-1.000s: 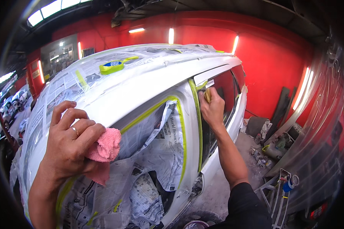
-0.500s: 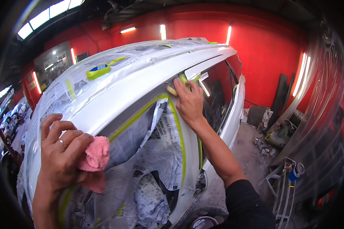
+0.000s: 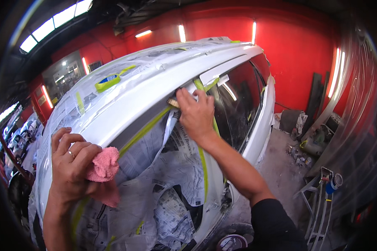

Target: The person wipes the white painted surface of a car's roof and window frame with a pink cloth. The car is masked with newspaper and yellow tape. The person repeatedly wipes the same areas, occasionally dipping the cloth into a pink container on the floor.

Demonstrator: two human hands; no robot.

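Observation:
A white car (image 3: 125,106) stands before me, its door opening covered with newspaper (image 3: 155,167) edged in yellow-green masking tape (image 3: 145,131). My left hand (image 3: 73,165) is closed around a crumpled pink cloth (image 3: 104,165), over the near end of the roof side. Against the upper door frame, by the corner of the taped paper, my right hand (image 3: 195,116) grips a small tan block (image 3: 173,102) with a dark edge, perhaps a sanding block. Most of the block is hidden under the fingers. Loose tape strips hang from the frame just beyond that hand.
A roll of yellow-green tape (image 3: 107,83) lies on the plastic-and-paper-covered roof. On the right stand a stepladder (image 3: 318,209) with a blue-banded container (image 3: 334,184) and clear plastic sheeting (image 3: 356,125). A round tub (image 3: 232,242) sits below the car's side, with several cans (image 3: 301,159) farther off.
My right hand has slid the tan block leftward and slightly down along the door frame. The view has shifted a little; my left hand still holds the pink cloth.

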